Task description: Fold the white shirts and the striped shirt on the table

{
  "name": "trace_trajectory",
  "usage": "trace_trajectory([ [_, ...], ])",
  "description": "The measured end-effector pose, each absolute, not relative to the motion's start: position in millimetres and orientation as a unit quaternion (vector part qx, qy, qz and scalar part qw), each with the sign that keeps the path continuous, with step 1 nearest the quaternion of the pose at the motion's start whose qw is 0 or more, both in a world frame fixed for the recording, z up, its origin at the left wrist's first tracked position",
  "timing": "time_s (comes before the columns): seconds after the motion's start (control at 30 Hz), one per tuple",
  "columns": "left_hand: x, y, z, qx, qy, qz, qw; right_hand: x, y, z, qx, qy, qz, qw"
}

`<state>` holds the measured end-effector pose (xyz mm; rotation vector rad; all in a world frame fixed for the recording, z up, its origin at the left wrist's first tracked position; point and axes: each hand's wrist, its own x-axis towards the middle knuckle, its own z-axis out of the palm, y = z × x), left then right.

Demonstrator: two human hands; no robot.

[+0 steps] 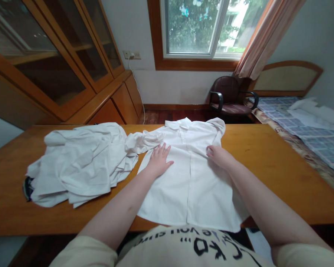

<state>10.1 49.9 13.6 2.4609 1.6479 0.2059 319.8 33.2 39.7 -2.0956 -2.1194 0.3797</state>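
A white button-up shirt (178,185) lies front side up on the table, its collar at the far side and its hem by my body. My left hand (159,161) rests flat on the shirt's left part with the fingers spread. On the other side, my right hand (219,155) is closed, with thumb and fingers pinching the shirt's cloth near the side seam. One sleeve (144,141) stretches out crumpled to the left and meets a loose pile of white garments (83,159). The other sleeve (217,126) is bunched by the shoulder.
The wooden table (264,174) spans the view. A dark item (28,188) peeks out under the pile's left edge. Beyond stand a glass-door cabinet (100,89), an armchair (229,96) below the window, and a bed (308,122) at the right.
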Motion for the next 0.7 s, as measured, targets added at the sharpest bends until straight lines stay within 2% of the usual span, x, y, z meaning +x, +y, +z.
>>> trace_trajectory([
  [0.07, 11, 58, 2, 0.82, 0.563, 0.041, 0.092, 313, 41, 27, -0.686, -0.719, 0.1, 0.048],
  [0.23, 3, 91, -6, 0.829, 0.554, 0.034, 0.068, 314, 52, -1, -0.701, -0.706, 0.062, 0.083],
  [0.4, 6, 114, -6, 0.83, 0.552, 0.057, 0.065, 313, 53, -8, -0.746, -0.656, 0.048, 0.101],
  [0.7, -1, 72, -12, 0.82, 0.567, 0.073, 0.04, 311, 39, 0, -0.817, -0.57, 0.086, 0.0],
])
